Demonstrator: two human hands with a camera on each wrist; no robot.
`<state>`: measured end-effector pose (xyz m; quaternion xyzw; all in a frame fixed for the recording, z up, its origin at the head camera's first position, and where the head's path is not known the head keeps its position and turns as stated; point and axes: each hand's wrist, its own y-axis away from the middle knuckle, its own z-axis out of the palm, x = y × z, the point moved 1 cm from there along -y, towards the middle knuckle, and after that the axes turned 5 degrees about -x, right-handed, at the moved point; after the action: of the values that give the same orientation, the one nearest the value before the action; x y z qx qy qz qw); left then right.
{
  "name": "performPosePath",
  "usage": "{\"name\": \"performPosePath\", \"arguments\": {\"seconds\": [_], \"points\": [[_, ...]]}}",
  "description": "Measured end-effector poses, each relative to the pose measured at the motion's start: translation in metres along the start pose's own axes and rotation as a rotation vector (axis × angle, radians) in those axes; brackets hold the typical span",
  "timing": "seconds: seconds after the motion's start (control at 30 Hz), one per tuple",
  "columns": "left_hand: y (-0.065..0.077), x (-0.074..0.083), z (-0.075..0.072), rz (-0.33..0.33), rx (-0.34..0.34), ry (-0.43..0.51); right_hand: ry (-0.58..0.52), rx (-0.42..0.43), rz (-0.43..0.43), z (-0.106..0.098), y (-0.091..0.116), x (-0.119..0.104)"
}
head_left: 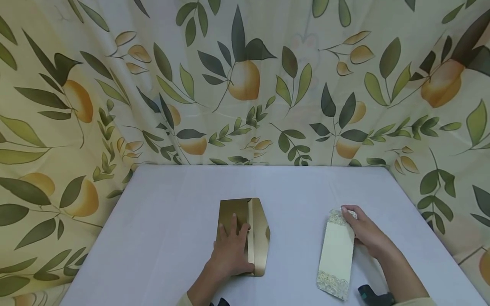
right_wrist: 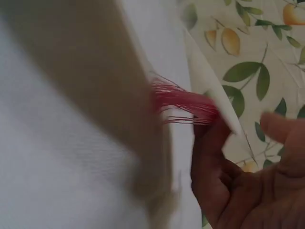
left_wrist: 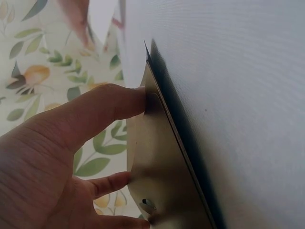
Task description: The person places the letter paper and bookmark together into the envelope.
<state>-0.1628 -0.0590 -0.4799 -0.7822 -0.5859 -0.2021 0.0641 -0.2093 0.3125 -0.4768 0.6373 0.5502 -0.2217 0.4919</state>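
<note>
Right-hand grip [head_left: 365, 229]: thumb and fingers pinching the upper right corner of a long cream card [head_left: 336, 253], patterned band at each end. Card is over the right part of the white table [head_left: 172, 221]; cannot tell whether its lower end touches. Red threads [right_wrist: 186, 102] at the fingers, right wrist view. Left-hand grip [head_left: 231, 250]: fingers spread, resting on a gold envelope [head_left: 261, 242] near table centre, flap to the right, well apart from card. Leaf-and-fruit curtain [head_left: 245, 83] behind.
</note>
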Motion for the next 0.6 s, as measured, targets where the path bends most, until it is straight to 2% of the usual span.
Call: {"name": "performPosePath", "arguments": {"seconds": [0.13, 0.3, 0.43, 0.53, 0.6], "points": [[0.000, 0.000, -0.001, -0.004, -0.003, 0.002, 0.012, -0.130, 0.004, 0.002, 0.007, -0.004], [-0.001, 0.000, -0.003, -0.001, -0.005, -0.001, -0.007, -0.186, -0.112, 0.009, 0.016, 0.000], [-0.001, 0.000, -0.004, 0.004, 0.005, -0.002, -0.011, -0.115, -0.204, 0.017, 0.018, 0.005], [0.000, 0.001, -0.004, 0.006, 0.002, 0.013, -0.005, -0.024, -0.201, 0.022, 0.019, 0.006], [0.000, 0.001, -0.003, 0.006, -0.002, 0.016, -0.030, 0.000, -0.185, 0.025, 0.021, 0.006]]}}
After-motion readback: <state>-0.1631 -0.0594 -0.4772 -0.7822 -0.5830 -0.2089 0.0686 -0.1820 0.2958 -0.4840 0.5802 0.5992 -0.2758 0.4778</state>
